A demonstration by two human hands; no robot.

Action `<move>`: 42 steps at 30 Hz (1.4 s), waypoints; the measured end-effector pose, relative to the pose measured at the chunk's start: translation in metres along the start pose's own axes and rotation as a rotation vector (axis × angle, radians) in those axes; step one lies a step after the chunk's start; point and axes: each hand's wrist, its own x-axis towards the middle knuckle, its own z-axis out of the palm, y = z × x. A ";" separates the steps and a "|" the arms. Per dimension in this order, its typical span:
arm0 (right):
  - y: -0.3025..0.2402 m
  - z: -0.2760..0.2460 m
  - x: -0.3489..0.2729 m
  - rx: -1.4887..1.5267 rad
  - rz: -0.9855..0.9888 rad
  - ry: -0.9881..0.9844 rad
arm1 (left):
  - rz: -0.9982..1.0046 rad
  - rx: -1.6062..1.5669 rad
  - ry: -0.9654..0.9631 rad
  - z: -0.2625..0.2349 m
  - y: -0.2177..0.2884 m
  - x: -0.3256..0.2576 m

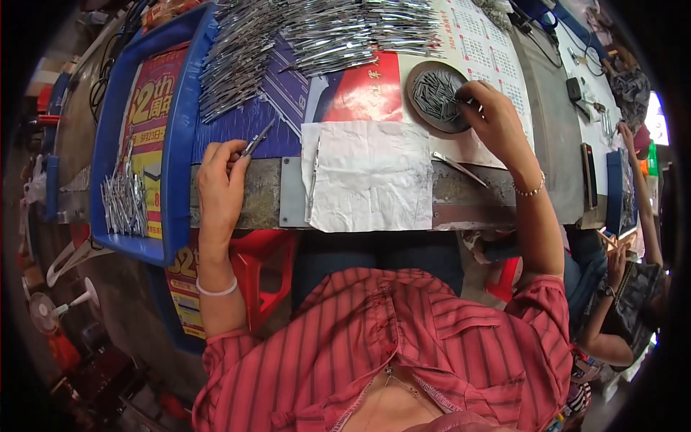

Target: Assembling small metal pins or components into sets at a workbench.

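My left hand (220,183) grips a slim metal piece (259,137) between thumb and fingers, its thin end pointing up and right. My right hand (497,119) is over the right rim of a round dark dish (413,90), fingers bent together. Whether anything is between those fingertips is hidden. Many small grey pins (437,93) lie in the dish. A creased white paper sheet (371,176) spreads between my hands, with another slim metal piece (314,180) along its left edge. Metal tweezers (461,168) rest below the dish.
Heaps of shiny slim metal pieces (327,39) cover the back of the table. At the left stands a blue tray (180,137) holding a smaller pile (124,201). A printed calendar sheet (497,43) lies behind the dish. Another person's arm (640,180) shows at the far right.
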 end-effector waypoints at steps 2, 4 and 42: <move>0.001 0.002 0.008 -0.075 -0.050 -0.010 | 0.025 0.005 0.032 0.001 0.000 -0.001; 0.003 0.004 0.017 -0.062 -0.079 -0.017 | 0.028 0.014 0.044 0.002 0.002 -0.001; -0.104 0.027 -0.074 1.323 0.221 -0.484 | 0.019 -0.818 -0.416 0.052 0.096 -0.093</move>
